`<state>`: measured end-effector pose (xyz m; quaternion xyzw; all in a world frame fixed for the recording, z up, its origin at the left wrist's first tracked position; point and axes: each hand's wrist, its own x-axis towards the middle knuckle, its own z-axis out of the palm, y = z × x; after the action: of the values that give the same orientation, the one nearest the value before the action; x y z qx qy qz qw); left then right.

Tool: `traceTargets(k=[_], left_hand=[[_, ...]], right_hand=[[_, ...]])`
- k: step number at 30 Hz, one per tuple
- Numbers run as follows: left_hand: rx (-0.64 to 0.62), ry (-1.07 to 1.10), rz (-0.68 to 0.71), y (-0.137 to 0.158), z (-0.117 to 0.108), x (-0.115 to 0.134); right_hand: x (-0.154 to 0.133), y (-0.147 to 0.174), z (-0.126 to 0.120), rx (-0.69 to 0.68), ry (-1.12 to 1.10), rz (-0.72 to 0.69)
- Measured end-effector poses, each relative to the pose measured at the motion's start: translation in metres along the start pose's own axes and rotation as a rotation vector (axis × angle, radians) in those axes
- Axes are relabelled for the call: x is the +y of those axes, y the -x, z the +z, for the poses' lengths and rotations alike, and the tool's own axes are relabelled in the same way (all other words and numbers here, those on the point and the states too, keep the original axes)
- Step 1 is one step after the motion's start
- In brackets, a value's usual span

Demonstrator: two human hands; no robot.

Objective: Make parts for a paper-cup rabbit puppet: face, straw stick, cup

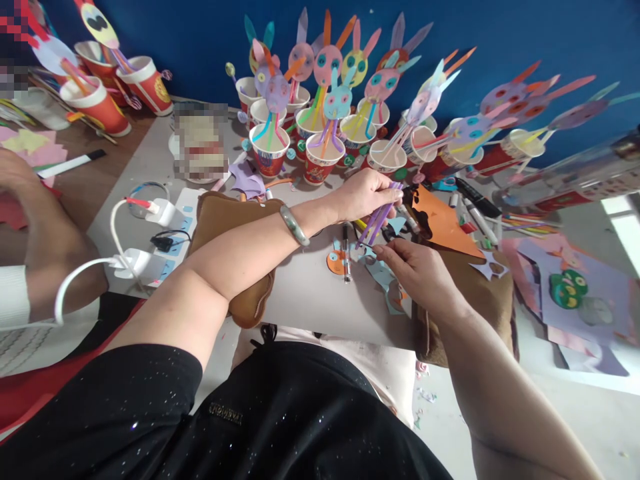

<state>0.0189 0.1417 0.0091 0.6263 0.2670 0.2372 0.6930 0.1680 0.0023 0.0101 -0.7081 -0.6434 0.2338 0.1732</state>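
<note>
My left hand [367, 195], with a green bangle at its wrist, is closed around the upper ends of several thin purple straws [381, 219]. They slant down toward my right hand [417, 267], whose thumb and fingers are pinched together at their lower ends. A thin dark tip shows by those fingers, too small to name. Below lie an orange paper face [337, 262], a clear-barrelled pen [347, 257] and light blue paper scraps [383, 277]. A sheet of orange paper [445, 223] is just beyond my right hand.
Paper cups [270, 147] with paper rabbit heads line the back. A brown pouch [235, 227] and a power strip [183, 213] with plugs are at left. Coloured paper sheets [580, 300] lie at right. At far left is another person's arm [50, 220].
</note>
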Motion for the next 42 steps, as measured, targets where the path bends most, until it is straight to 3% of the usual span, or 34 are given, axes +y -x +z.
traceTargets(k=[14, 27, 31, 34, 42], left_hand=[[0.020, -0.013, -0.047, 0.006, 0.006, 0.008], [0.046, 0.011, 0.028, -0.001, -0.003, -0.002], [0.148, -0.206, 0.188, 0.002, -0.003, 0.004], [0.208, -0.341, 0.296, 0.005, -0.002, 0.007], [0.075, 0.045, 0.115, 0.006, -0.001, 0.010]], right_hand=[[0.001, 0.004, 0.002, -0.029, -0.136, -0.003], [0.016, 0.016, -0.012, -0.092, -0.040, 0.018], [0.030, 0.023, -0.019, -0.008, 0.128, -0.060], [0.044, 0.027, -0.015, 0.068, 0.288, -0.031], [0.052, 0.024, -0.006, 0.066, 0.479, 0.044]])
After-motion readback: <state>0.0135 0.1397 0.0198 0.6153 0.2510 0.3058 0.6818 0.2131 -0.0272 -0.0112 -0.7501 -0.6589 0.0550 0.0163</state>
